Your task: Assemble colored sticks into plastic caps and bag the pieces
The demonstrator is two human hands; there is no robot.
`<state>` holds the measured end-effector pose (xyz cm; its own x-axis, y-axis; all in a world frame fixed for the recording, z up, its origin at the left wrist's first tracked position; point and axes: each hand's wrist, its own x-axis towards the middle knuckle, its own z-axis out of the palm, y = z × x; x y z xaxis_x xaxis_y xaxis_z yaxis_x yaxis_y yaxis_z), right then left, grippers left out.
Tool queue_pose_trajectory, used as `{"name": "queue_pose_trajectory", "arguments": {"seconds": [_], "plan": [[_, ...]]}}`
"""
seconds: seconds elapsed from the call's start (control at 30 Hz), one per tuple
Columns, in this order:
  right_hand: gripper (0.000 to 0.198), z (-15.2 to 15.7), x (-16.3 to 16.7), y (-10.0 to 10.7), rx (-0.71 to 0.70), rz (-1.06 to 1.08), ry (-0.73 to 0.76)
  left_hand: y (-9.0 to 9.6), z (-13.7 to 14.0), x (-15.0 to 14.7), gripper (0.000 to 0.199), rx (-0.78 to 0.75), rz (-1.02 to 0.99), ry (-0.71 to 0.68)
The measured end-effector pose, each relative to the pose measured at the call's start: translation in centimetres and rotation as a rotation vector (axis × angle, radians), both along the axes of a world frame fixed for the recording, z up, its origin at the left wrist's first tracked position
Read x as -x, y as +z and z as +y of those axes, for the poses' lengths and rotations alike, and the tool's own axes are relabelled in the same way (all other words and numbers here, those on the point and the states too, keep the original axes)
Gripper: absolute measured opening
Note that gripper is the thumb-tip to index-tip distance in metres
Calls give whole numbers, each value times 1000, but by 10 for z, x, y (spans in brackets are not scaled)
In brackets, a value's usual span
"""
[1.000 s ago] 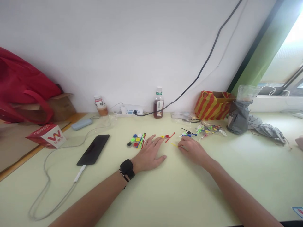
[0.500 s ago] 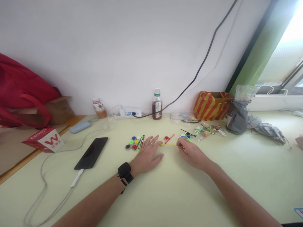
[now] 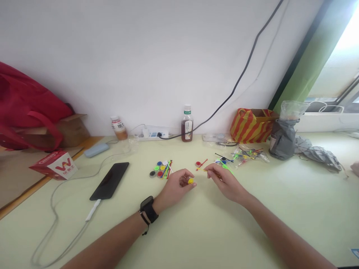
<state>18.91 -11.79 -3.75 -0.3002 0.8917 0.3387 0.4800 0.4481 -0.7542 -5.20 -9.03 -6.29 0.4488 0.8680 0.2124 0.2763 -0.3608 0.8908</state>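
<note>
My left hand [image 3: 176,186] is closed in a pinch on a small yellow disc [image 3: 190,181], held between thumb and fingers above the table. To its right, my right hand [image 3: 226,181] grips a thin yellow plastic stick [image 3: 201,169], whose free end points left. Just beyond the hands lie a red disc [image 3: 198,164] and a red stick [image 3: 204,163]. Left of my left hand sits a group of coloured discs [image 3: 159,174] with several coloured sticks [image 3: 167,170] beside them. Black, green and blue pieces [image 3: 224,159] lie partly hidden behind my right hand.
A phone [image 3: 109,181] on a charging cable and a red-white box [image 3: 53,165] lie at left. Along the wall stand a drink bottle [image 3: 187,125], a power strip [image 3: 154,132] and a striped bag [image 3: 251,126]. Bagged coloured pieces [image 3: 248,155] lie at back right.
My left hand has closed on the yellow disc and picked it up, drawing slightly nearer. My right hand has raised the yellow stick a little off the table.
</note>
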Motion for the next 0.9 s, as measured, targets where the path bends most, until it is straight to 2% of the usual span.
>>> {"name": "queue_pose_trajectory", "arguments": {"seconds": [0.1, 0.3, 0.53, 0.7, 0.9], "plan": [[27, -5, 9, 3, 37, 58, 77, -2, 0, -2, 34, 128, -139, -22], [27, -15, 26, -4, 76, 151, 160, 6, -7, -4, 44, 153, -204, -125], [14, -10, 29, -16, 45, 159, 97, 8, -7, -3, 33, 33, -137, -166], [22, -7, 21, -16, 118, 113, 50, 3, -4, -1, 32, 7, -160, -123], [27, -9, 17, -6, 178, 158, 135, 13, -7, 1, 24, 54, -126, -228]]}}
